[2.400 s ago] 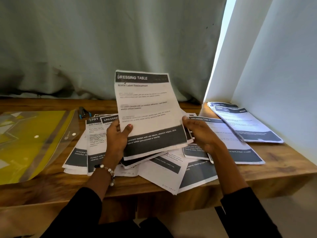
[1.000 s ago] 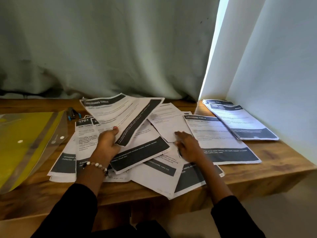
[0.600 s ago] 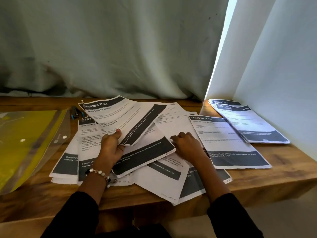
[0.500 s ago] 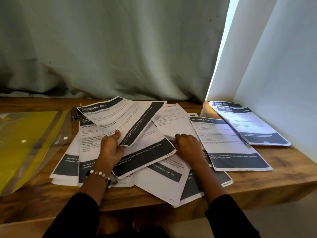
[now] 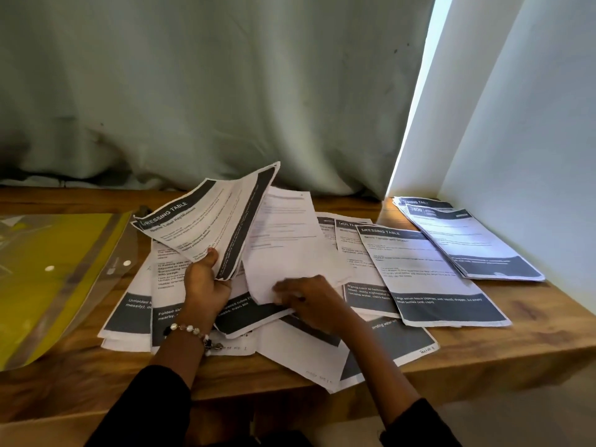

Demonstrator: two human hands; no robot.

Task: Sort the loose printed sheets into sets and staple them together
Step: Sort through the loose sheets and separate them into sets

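Left hand [image 5: 203, 285] grips "Dressing Table" sheets [image 5: 206, 221], frame centre; right hand [image 5: 309, 301] pinches white sheet [image 5: 283, 246] edge over loose pile [image 5: 135, 304].

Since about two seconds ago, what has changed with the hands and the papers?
The left hand swung its Dressing Table sheets leftward, keeping its grip. The right hand let them go and is lifting a white sheet from the pile. The right-corner stack stayed.

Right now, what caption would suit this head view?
Left hand grips a Dressing Table sheet while right hand lifts another page on the wooden desk.
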